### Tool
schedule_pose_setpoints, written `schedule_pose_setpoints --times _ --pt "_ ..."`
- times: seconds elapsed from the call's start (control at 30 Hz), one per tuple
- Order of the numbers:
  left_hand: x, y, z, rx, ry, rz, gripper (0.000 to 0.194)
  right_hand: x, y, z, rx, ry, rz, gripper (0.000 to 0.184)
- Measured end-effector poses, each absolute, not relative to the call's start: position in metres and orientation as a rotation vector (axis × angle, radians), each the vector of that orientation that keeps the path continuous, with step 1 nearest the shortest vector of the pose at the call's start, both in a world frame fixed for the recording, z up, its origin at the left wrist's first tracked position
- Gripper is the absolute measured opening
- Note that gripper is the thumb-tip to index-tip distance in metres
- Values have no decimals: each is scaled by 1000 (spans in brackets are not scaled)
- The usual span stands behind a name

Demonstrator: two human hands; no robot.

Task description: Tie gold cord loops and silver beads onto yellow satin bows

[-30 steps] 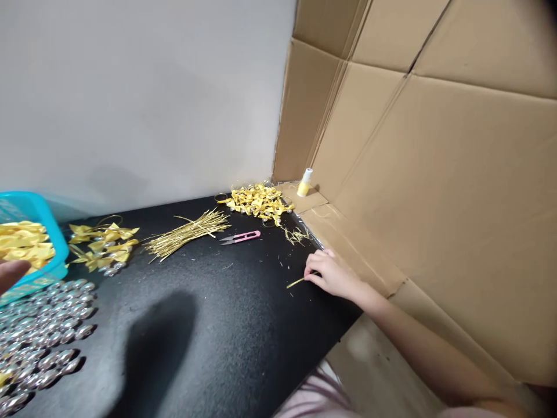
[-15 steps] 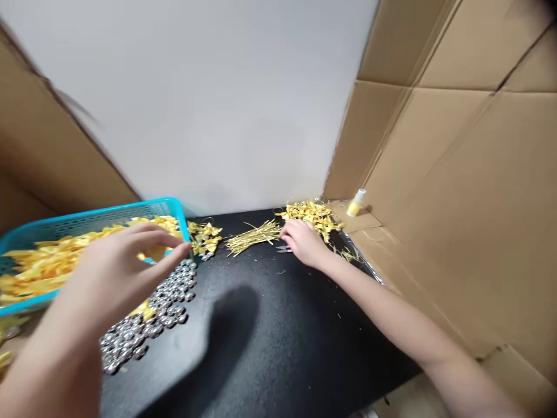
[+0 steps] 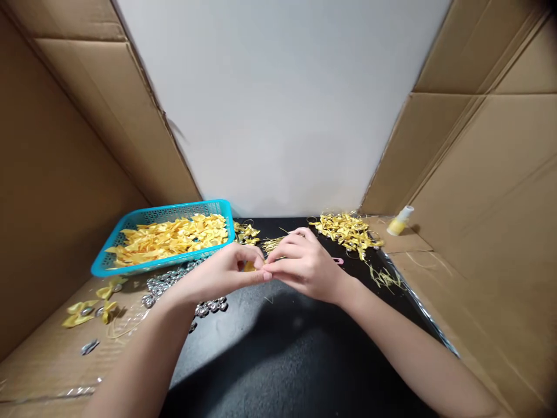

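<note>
Over the black tabletop my two hands meet at the fingertips. My left hand pinches a yellow ribbon bow, mostly covered by thumb and fingers. The right hand is closed at its fingertips against the left thumb; whatever lies between them is too small to make out. Just behind the hands is a bundle of gold cords, partly hidden. Silver round beads spread beside and under the left forearm. A pink handle pokes out past the right hand.
A turquoise basket of yellow bows stands at the left. Finished-looking bows with cords and beads lie in a heap at back right. A small bottle stands on cardboard. Cardboard walls flank both sides; loose bows lie at left.
My right hand has left the cord bundle and come toward me to meet the left. The left hand has moved right, its fingers now closed on a bow. The view has swung left.
</note>
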State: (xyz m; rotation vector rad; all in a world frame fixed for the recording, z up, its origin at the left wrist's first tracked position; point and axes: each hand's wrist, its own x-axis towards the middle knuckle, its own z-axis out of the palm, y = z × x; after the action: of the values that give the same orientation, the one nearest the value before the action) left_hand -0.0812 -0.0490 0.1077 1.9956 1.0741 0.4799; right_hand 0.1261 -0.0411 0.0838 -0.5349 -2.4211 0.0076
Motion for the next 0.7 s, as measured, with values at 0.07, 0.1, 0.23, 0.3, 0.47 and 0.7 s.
schedule_pose_setpoints --times 0.07,0.1,0.23,0.3,0.47,0.7 --pt "-81 -45 102 1926 1029 420 39 130 -40 78 -526 -2401 18 24" --pt "-80 -44 98 1896 1022 394 39 131 -40 74 -522 -2387 28 23" --pt "-78 -38 86 1823 1016 321 38 136 -41 58 -557 -2316 135 17" --pt "-77 -37 84 1831 998 318 35 137 -44 53 -607 -2268 233 15" --pt "-78 -37 92 1974 1128 358 30 153 -42 58 -841 -2357 586 8" --pt "-82 -46 103 2257 1431 325 28 212 -24 72 -1698 -2375 571 10"
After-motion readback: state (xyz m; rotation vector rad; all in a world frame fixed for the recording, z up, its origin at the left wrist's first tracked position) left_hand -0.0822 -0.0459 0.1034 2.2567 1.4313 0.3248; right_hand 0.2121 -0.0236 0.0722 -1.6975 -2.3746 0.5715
